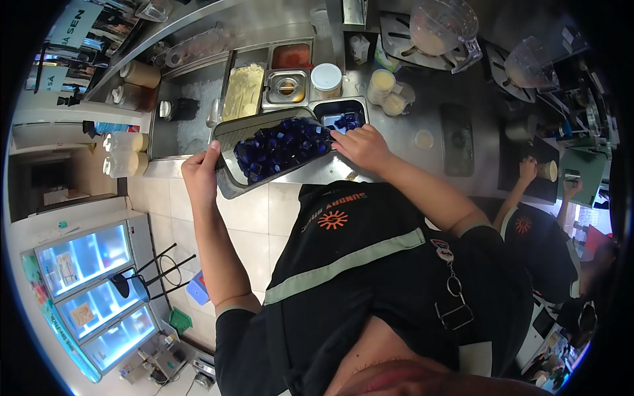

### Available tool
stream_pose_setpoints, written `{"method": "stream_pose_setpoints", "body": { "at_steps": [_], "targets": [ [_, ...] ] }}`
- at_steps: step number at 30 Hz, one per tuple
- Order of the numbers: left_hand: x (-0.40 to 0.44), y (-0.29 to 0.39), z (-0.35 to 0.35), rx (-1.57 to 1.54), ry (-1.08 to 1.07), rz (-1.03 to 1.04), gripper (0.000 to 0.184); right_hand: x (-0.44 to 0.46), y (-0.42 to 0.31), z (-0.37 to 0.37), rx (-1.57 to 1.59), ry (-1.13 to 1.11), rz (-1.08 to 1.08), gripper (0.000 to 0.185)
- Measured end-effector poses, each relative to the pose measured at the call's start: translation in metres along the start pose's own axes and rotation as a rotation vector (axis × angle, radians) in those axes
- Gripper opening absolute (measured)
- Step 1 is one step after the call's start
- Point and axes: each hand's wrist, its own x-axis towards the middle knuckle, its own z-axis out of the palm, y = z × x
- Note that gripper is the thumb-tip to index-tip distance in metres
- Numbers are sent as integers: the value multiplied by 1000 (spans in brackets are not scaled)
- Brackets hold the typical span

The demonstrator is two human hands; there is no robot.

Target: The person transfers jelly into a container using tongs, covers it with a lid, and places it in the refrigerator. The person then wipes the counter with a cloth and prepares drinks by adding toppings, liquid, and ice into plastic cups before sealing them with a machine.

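Note:
A metal tray (pixel 230 185) is tilted over the counter's front edge, holding dark blue jelly cubes (pixel 281 146) heaped toward its middle and right. My left hand (pixel 201 173) is closed on its left end, thumb on the rim. At the opposite end, my right hand (pixel 363 146) grips the tray's corner with bent fingers; some fingertips are hidden. Just behind that hand sits a steel pan (pixel 356 104) with a few more blue cubes inside. A pan of pale yellow food (pixel 243 92) and a lidded steel pan (pixel 285 88) are set behind the tray.
An ice bin (pixel 198 99) lies left of the pans. A white-lidded jar (pixel 326 80), cups of pale contents (pixel 383 86) and a blender jug (pixel 439 30) stand behind and right. At far right, a co-worker's hand (pixel 528 169) is near a cup (pixel 547 171).

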Motion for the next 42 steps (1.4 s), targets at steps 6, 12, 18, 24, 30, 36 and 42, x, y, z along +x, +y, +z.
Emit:
{"method": "stream_pose_setpoints", "body": {
  "at_steps": [6,12,18,24,30,36,42],
  "targets": [
    [4,5,0,80,-24,-11,43,-13,11,-5,60,66,133,28],
    [11,-3,1,55,-29,-8,43,-25,21,-6,160,104,337,29],
    [10,2,1,50,-15,-8,44,-20,19,-32,275,122,373,30],
    [4,14,5,70,2,10,49,-2,18,-65,345,-143,222,29],
    [4,15,4,122,13,42,48,14,34,-66,415,-240,167,26],
    [4,8,0,100,41,52,52,23,38,-67,492,-301,238,28],
    [3,9,4,63,32,49,52,3,20,-15,283,-258,75,28]
  ]
}}
